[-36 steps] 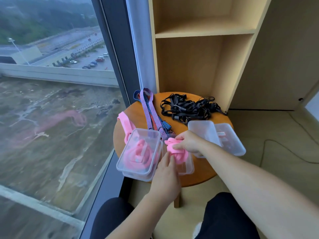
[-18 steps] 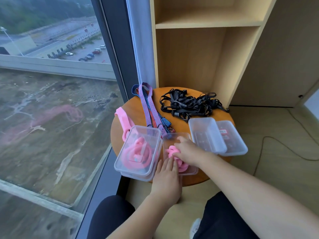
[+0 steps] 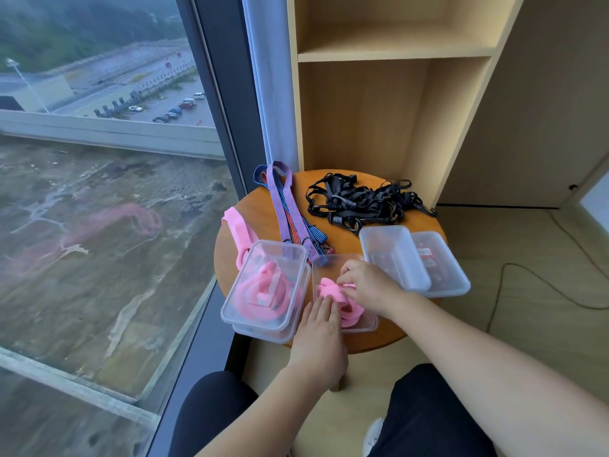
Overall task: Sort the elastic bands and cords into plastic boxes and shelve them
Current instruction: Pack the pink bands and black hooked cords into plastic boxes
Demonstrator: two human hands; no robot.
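On the round wooden table (image 3: pixel 342 179) a clear plastic box (image 3: pixel 369 326) holds a bunched pink elastic band (image 3: pixel 331 290). My right hand (image 3: pixel 365 285) pinches that band inside the box. My left hand (image 3: pixel 318 328) lies flat with straight fingers on the box's near left side, touching the pink band. To the left stands a clear box (image 3: pixel 263 291) with a coiled pink band inside, stacked on another box. A loose pink band (image 3: pixel 239 230), striped purple and blue straps (image 3: pixel 286 206) and a tangle of black cords (image 3: pixel 359 201) lie further back.
Two clear boxes (image 3: pixel 392 255), one overlapping the other (image 3: pixel 441 268), sit at the table's right. A wooden shelf unit (image 3: pixel 395 54) with open compartments rises behind the table. A large window (image 3: pixel 99 192) is on the left. A cable (image 3: pixel 534 282) trails on the floor at right.
My right hand has lowered the pink band from above the box down into it. My left hand has stayed at the box's near side.
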